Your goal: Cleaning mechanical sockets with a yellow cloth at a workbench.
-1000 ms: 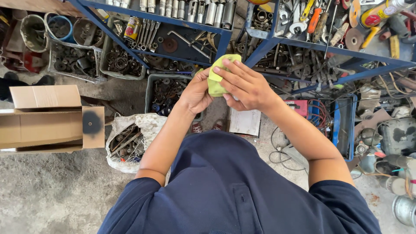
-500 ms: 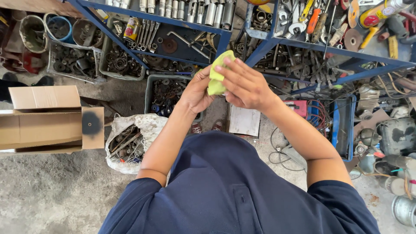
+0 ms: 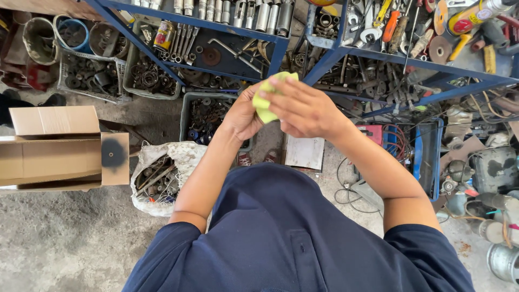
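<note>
Concrete floor (image 3: 70, 238): grey, stained, filling the view from 6 to 9 o'clock.

Blue metal shelf rack (image 3: 335, 54): ran across the top from 10 to 3 o'clock, its angled braces meeting near 12; loaded with sockets, wrenches, screwdrivers and loose steel parts.

Person's torso in a dark blue shirt (image 3: 292, 238): occupied the 6 o'clock area, both forearms raised toward the centre.

Cardboard box (image 3: 54, 148): at 9 o'clock on the floor, flaps open, a dark round smudge on one flap.

White sack (image 3: 181, 157): between 8 and 9 o'clock, just beside the box, open and holding rusty metal pieces.

Grey crate (image 3: 189, 116): near 11 o'clock under the rack, filled with small dark hardware, partly hidden by the left forearm.

Flat pale sheet (image 3: 305, 151): on the floor just right of centre, under the right forearm.

Right hand (image 3: 305, 108): just above centre toward 12 o'clock, fingers curled over the top of the cloth, gripping it.

Left hand (image 3: 243, 116): touching the right one at its 9 o'clock side, closed around the cloth's lower part from beneath.

Yellow-green cloth (image 3: 265, 103): bunched between the two hands, held in the air in front of the rack; only its upper and left edges showed.
</note>
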